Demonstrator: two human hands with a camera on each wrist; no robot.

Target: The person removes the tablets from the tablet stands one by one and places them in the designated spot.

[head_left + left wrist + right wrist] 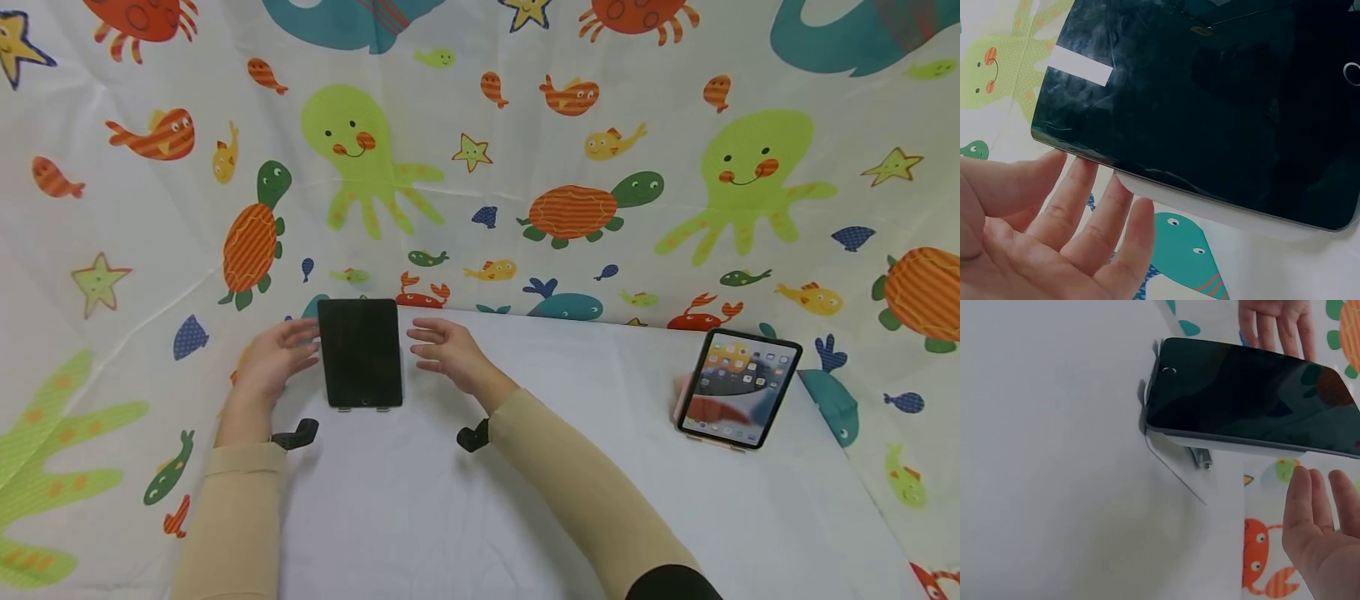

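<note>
A tablet (362, 354) with a dark screen leans upright on a small stand (1200, 456) on the white table. My left hand (277, 358) is at its left edge, fingers extended and spread. In the left wrist view some of those fingertips (1085, 164) reach the edge of the tablet (1210, 125); whether they touch it I cannot tell. My right hand (450, 354) is held off the right side with a gap, its fingers loosely extended and holding nothing. The right wrist view shows both hands flanking the tablet (1247, 394).
A second tablet (738, 390), its screen lit with app icons, stands tilted on a stand at the table's right. A cloth (465, 183) printed with sea animals hangs behind the white tabletop (420, 517). Each wrist carries a black camera mount (296, 435).
</note>
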